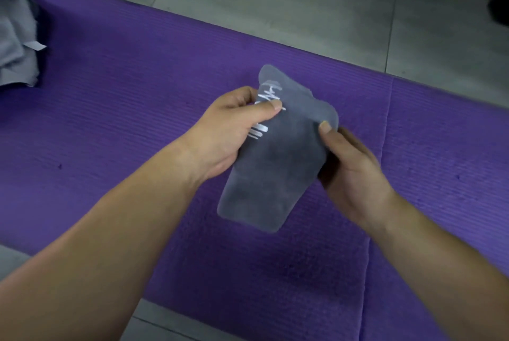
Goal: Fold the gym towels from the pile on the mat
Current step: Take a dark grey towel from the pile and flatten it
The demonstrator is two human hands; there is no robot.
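Towel (pixel 275 164) first: small, grey and already folded down to a narrow packet, it hangs in the air between my two hands, above the purple mat (pixel 110 120) and not touching it. It looks light and soft, limp enough that the free lower end droops toward me, so I judge it will slump out of shape unless I hold it near the upper corners or the folded edges. White lettering shows on the upper part, partly under my thumb. My left hand (pixel 228 131) is closed around the left edge, thumb pressed on the front face and fingers curled behind. My right hand (pixel 349 164) pinches the right edge, thumb tip on the front near the top corner, the other fingers hidden behind the cloth. The pile (pixel 16 45) of unfolded grey towels sits on the mat far off to my left.
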